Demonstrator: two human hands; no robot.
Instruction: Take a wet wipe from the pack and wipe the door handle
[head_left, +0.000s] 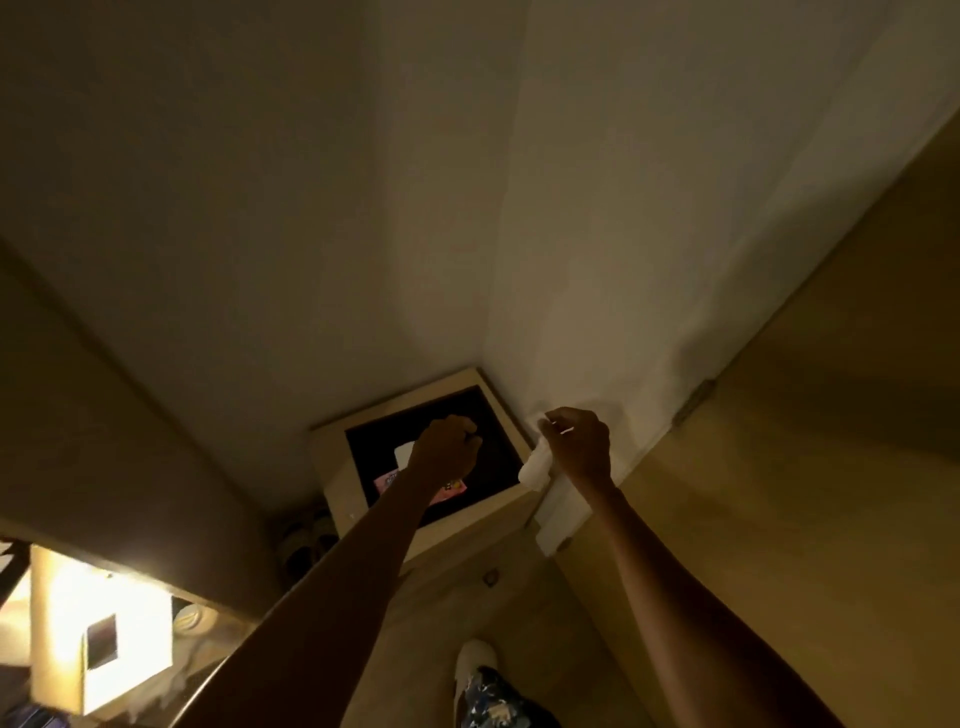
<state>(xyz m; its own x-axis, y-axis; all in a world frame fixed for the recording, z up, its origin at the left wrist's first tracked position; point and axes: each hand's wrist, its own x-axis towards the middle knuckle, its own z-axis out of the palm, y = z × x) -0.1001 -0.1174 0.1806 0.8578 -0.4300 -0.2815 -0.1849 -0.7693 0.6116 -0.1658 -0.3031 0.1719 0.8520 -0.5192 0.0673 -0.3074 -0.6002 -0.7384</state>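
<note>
Right hand (579, 441) pinching wet wipe (535, 465), wipe hanging below

Both forearms are bare, with no sleeves in view, and nothing shows on the left hand (444, 449) or the right hand (579, 441). One leg wears dark blue trousers with a white pattern (491, 701) and a white shoe (475, 657).

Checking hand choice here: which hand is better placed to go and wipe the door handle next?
The right hand: it already holds the white wet wipe, pinched and hanging free. The left hand is down over the pack.
</note>
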